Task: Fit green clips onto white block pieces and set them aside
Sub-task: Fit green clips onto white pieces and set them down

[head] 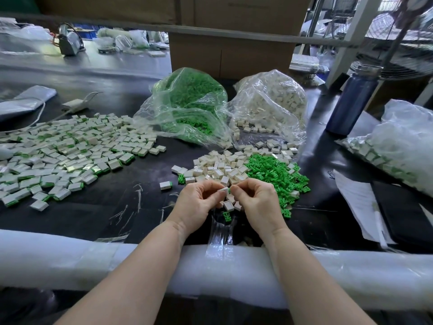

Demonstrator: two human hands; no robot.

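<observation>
Foam padding [70, 261] on the bench edge lies under both my forearms. Above it, my left hand [196, 202] pinches a white block piece [223, 189] between thumb and forefinger; the rest of its fingers curl under. My right hand [255, 200] meets it from the other side, fingertips pinching a green clip [229, 190] against the block's right end.

Key relation: block's long axis runs roughly left to right, between the two hands, and the clip sits at its right end, so I judge the push must go leftward along that axis, right hand driving, left hand bracing. Cannot tell how far the clip is seated; fingers cover the joint.

Supply directly beyond my hands: loose white blocks [220, 168], loose green clips [274, 172] to their right.

Finished pile [65, 156] lies well to the left, so the left hand is nearer for setting aside. One assembled piece [166, 185] sits alone just left of my hands.
</observation>
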